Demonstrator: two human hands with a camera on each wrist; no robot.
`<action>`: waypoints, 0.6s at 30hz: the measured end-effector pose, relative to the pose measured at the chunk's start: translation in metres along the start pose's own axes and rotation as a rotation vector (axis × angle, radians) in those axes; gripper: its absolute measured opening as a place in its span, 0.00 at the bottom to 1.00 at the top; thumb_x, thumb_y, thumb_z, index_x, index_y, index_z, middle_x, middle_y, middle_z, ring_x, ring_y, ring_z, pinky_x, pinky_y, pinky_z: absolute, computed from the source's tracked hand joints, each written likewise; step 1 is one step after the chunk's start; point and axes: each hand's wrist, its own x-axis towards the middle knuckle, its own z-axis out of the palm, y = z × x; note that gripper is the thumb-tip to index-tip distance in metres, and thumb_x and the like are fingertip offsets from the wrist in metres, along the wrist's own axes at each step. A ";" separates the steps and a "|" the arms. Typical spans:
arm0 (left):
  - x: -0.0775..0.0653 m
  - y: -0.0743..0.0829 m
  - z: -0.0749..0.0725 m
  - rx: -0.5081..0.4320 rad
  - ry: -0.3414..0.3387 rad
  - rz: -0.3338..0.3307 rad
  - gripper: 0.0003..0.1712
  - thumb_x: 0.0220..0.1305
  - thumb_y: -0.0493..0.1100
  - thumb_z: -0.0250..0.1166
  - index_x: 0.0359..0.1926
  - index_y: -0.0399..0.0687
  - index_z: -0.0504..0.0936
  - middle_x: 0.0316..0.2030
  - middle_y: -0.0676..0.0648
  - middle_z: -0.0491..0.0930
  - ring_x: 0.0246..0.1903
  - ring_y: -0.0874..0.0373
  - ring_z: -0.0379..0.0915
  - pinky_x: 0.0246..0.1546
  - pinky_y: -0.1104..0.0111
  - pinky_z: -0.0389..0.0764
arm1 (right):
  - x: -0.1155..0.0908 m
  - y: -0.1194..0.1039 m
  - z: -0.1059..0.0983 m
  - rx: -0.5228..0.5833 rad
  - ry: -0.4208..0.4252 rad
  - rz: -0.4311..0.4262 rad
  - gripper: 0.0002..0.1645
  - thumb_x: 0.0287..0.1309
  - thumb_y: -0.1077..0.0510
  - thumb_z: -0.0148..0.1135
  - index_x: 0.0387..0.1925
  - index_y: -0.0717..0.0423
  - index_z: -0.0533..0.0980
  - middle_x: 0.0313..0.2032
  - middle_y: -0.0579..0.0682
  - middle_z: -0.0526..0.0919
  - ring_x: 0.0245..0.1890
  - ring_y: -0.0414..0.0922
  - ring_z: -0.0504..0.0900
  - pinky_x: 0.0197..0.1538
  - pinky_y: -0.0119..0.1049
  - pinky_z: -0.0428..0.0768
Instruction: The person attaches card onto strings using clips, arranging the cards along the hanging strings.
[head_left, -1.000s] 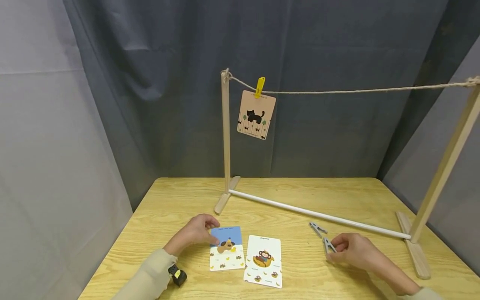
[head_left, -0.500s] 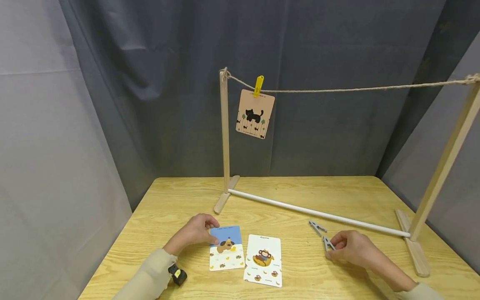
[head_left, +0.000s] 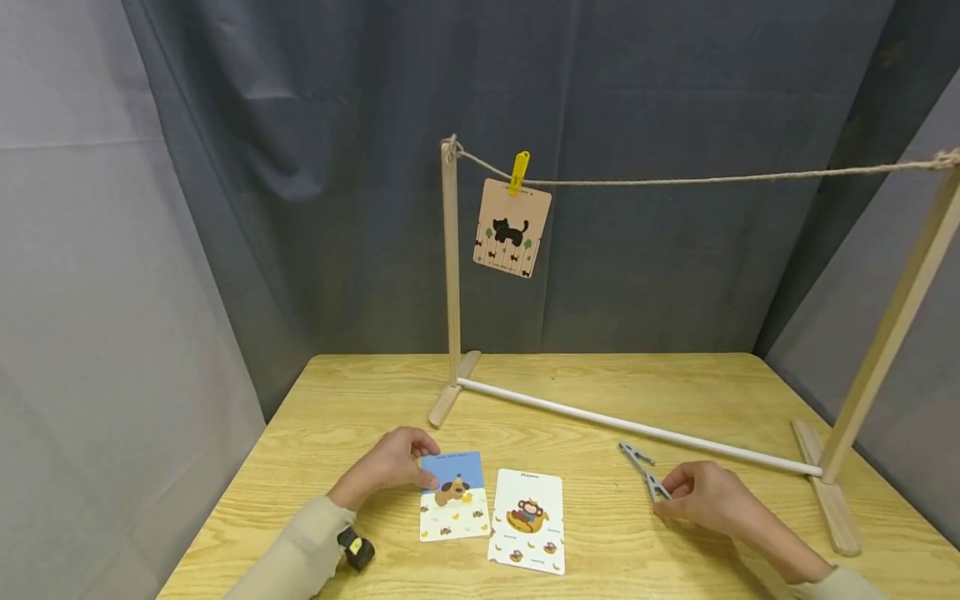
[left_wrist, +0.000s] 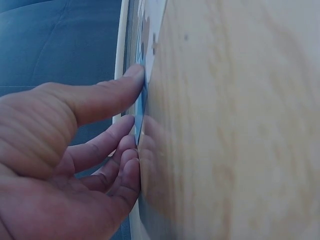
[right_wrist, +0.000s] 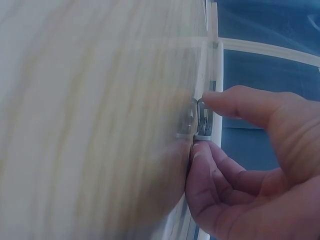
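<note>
My left hand (head_left: 393, 462) is at the upper left corner of a blue-and-white card with a dog (head_left: 453, 500) that lies on the table. Its thumb (left_wrist: 112, 97) is on the card and the curled fingers are at the card's edge. A white monkey card (head_left: 527, 521) lies just right of it. On the right side, my right hand (head_left: 708, 500) pinches a grey clothespin (head_left: 656, 488) between thumb and fingers, down at the tabletop. Another grey clothespin (head_left: 635, 454) lies just beyond it, its end close to the held one.
A wooden stand with a left post (head_left: 452, 267) and right post (head_left: 892, 325) carries a string (head_left: 675, 181). A yellow clothespin (head_left: 519, 172) holds a black cat card (head_left: 512, 233) on it, tilted. A white rod (head_left: 637, 427) joins the stand's feet across the table (head_left: 360, 383).
</note>
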 end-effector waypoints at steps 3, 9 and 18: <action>0.000 0.000 0.000 0.000 0.001 0.009 0.26 0.48 0.39 0.85 0.48 0.43 0.85 0.46 0.46 0.79 0.46 0.52 0.73 0.48 0.55 0.77 | 0.000 0.000 0.000 -0.009 0.000 -0.001 0.21 0.51 0.48 0.80 0.39 0.57 0.82 0.32 0.48 0.82 0.33 0.45 0.78 0.33 0.40 0.78; 0.000 0.001 0.000 0.009 -0.001 0.005 0.26 0.48 0.39 0.85 0.49 0.43 0.85 0.46 0.45 0.79 0.45 0.51 0.73 0.47 0.55 0.77 | -0.001 -0.002 0.001 -0.013 0.011 -0.007 0.18 0.51 0.50 0.79 0.37 0.57 0.82 0.30 0.48 0.82 0.31 0.45 0.78 0.32 0.40 0.77; 0.003 -0.001 0.000 0.006 0.004 -0.015 0.27 0.47 0.41 0.86 0.48 0.46 0.85 0.46 0.47 0.79 0.46 0.53 0.73 0.48 0.55 0.77 | -0.003 -0.003 0.001 -0.008 0.002 -0.003 0.17 0.52 0.52 0.78 0.38 0.57 0.82 0.32 0.48 0.82 0.32 0.45 0.78 0.34 0.40 0.77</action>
